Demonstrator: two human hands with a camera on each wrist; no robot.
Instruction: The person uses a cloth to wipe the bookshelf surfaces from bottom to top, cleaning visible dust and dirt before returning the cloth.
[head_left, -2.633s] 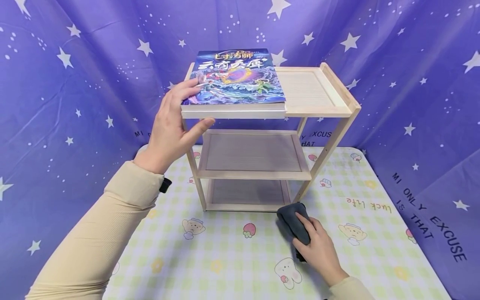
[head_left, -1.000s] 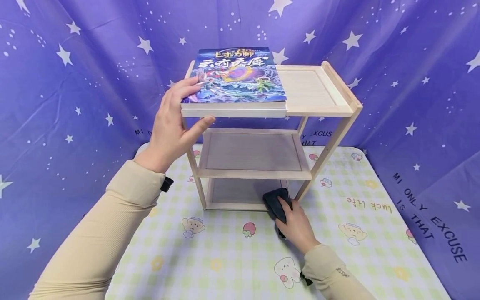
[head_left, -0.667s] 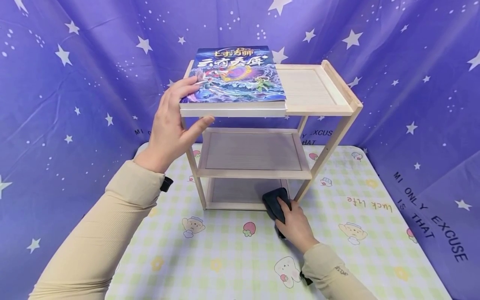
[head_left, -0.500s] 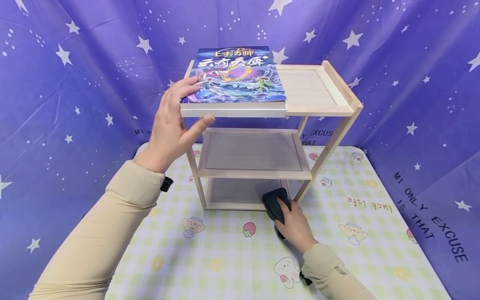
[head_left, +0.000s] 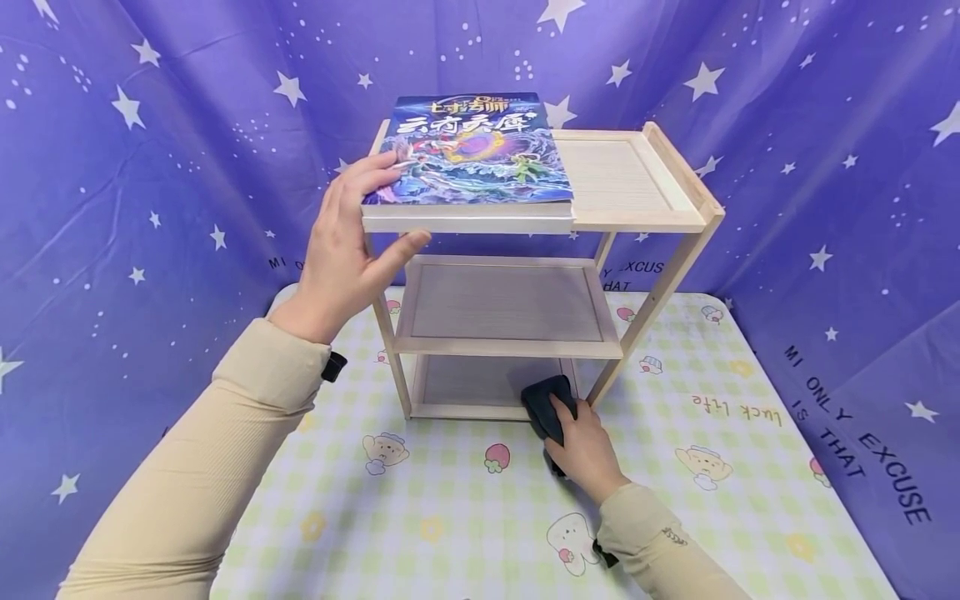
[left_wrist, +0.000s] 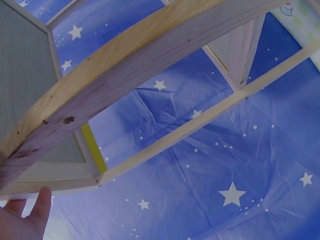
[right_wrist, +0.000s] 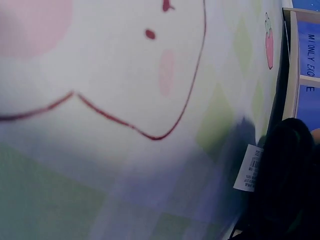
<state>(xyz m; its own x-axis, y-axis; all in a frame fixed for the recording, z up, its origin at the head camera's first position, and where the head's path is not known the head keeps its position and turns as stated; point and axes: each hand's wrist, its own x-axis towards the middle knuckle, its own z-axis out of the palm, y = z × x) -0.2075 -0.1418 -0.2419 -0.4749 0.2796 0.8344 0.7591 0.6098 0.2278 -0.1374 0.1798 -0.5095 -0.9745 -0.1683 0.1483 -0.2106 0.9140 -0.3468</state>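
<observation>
A blue illustrated book (head_left: 476, 158) lies flat on the left part of the top tier of a three-tier pale wooden shelf (head_left: 618, 179). My left hand (head_left: 337, 250) grips the book's front left corner, fingers on the cover and thumb below its front edge. In the left wrist view, fingertips (left_wrist: 39, 210) show at the shelf's edge. My right hand (head_left: 588, 446) holds a dark, soft, folded fabric item (head_left: 546, 408) at the front right of the bottom tier (head_left: 472, 387), overlapping its front rail. A white printed label (right_wrist: 248, 167) sticks out from it in the right wrist view.
The shelf stands on a table with a green-and-white checked cloth (head_left: 435, 492) printed with cartoon figures. A purple star-patterned curtain (head_left: 150, 167) surrounds the table on the back and sides. The right front leg (head_left: 652, 308) stands just beside my right hand.
My right hand has moved the dark folded item left and forward, from the tablecloth by the right leg to the bottom tier's front rail. My left hand stays on the book.
</observation>
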